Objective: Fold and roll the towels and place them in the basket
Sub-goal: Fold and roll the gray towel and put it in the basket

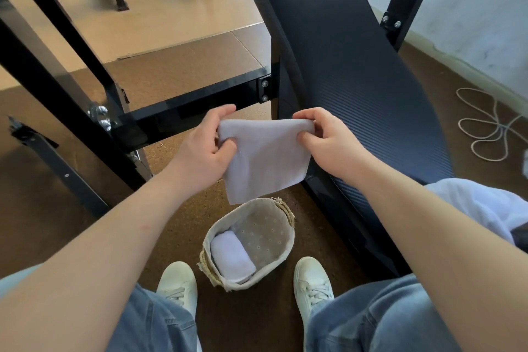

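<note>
You have the towel (pixel 264 160) up in the air with nothing under it, so the fold depends wholly on your two pinches. If either one loosens, the layers will likely slide apart and the lower edge will splay. Rolling it unsupported could give a loose, crooked roll that opens once you let go. A dropped corner would probably land unrolled in the basket (pixel 288 243), or on the floor (pixel 57 180) beside it.

Your left hand (pixel 208 148) pinches the towel's top left corner, thumb on the near face and fingers curled behind. Your right hand (pixel 328 140) pinches the top right corner the same way. The towel hangs between the hands as a folded square, its lower edge below both wrists.

The basket sits below the hands and nearer you, between your shoes (pixel 178 283). One rolled towel (pixel 233 256) lies in it on the left-hand side. More white cloth (pixel 485 203) lies right of your right forearm.
</note>
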`<state>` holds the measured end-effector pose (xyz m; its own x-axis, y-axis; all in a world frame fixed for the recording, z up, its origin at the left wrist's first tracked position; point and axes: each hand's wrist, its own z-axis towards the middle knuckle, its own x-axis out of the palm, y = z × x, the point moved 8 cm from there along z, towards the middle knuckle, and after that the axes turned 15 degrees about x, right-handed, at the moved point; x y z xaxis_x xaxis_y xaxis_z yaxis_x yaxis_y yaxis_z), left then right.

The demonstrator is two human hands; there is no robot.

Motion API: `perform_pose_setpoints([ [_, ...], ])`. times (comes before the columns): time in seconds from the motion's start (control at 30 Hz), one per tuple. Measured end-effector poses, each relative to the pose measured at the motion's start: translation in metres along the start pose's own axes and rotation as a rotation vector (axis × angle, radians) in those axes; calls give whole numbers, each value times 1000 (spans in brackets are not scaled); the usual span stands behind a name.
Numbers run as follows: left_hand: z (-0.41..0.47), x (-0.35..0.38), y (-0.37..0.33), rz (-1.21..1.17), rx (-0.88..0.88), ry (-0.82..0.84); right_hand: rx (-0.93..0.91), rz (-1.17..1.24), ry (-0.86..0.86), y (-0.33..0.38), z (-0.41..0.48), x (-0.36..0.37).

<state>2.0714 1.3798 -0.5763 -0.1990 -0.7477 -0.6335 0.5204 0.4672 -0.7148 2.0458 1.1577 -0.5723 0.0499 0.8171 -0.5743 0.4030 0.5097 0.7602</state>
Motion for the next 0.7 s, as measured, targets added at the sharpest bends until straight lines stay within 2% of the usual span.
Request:
perform_pose_setpoints([
  [0.1,0,-3,-1,-68,36,-50,44,41,29,-2,-2,3],
  [0.2,2,-5,2,-8,53,-63,54,37,5,-5,0,2],
  [0.33,1,3,5,-75,-43,51,-29,-88,-82,0,2,-5],
  [0.47,-1,11,9,21,-106,219,-49,-315,124,-3,-7,9],
  [0.57,-1,16,15,125,-83,293,-146,-492,77,1,-10,17],
  [0.7,-1,14,14,225,40,245,-214,-448,1,4,-8,13],
])
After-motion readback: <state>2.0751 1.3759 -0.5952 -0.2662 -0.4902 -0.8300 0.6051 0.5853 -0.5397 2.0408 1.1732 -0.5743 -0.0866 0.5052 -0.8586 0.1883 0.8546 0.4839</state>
